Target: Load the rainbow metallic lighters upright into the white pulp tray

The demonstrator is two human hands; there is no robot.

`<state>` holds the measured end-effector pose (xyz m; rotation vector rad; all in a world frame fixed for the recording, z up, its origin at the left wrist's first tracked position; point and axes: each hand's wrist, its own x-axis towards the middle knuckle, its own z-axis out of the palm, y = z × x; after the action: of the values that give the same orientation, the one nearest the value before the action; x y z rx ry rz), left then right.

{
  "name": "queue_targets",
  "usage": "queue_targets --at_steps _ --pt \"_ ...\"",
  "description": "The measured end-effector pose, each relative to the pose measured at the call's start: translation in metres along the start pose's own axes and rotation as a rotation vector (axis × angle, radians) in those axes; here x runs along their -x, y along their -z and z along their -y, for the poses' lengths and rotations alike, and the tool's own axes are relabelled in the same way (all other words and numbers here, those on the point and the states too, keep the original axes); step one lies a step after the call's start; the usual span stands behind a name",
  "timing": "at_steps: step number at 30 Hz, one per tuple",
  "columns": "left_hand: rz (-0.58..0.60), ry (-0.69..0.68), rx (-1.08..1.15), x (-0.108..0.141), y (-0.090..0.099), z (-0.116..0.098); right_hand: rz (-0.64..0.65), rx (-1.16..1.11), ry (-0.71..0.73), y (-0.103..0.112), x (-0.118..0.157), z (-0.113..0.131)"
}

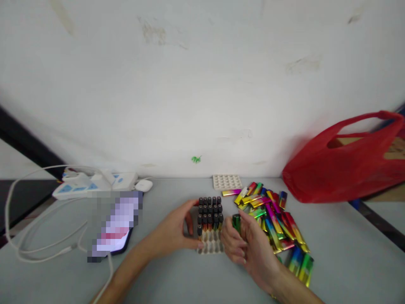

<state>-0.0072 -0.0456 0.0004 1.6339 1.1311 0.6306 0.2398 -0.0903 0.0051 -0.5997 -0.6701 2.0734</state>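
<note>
A pale moulded tray (212, 247) with rows of cells stands on the grey table. Several black-topped lighters (209, 209) stand upright in its back rows, and one more is at the left of the row in front of them; the front cells show bare. My left hand (174, 230) grips the tray from its left side, thumb at the front corner and index finger at the back. Just right of the tray, my right hand (248, 242) is closed around a green metallic lighter (236, 221); the fingers hide its lower part.
Loose shiny lighters (272, 215) are heaped on the right. Behind lies another pale tray (227, 182), against the wall. A red bag (332, 169) stands at far right. On the left are a phone (117, 228), a power strip (95, 183) and looping white cables (47, 253).
</note>
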Motion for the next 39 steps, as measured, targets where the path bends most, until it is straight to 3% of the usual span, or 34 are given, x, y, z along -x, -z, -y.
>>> queue_targets --at_steps 24,39 --pt "-0.014 -0.019 -0.019 0.001 0.000 0.000 -0.188 0.240 -0.069 -0.007 0.004 -0.007" --pt "0.001 -0.013 -0.033 0.001 0.001 -0.005 -0.156 0.190 -0.098 -0.004 0.005 -0.011"
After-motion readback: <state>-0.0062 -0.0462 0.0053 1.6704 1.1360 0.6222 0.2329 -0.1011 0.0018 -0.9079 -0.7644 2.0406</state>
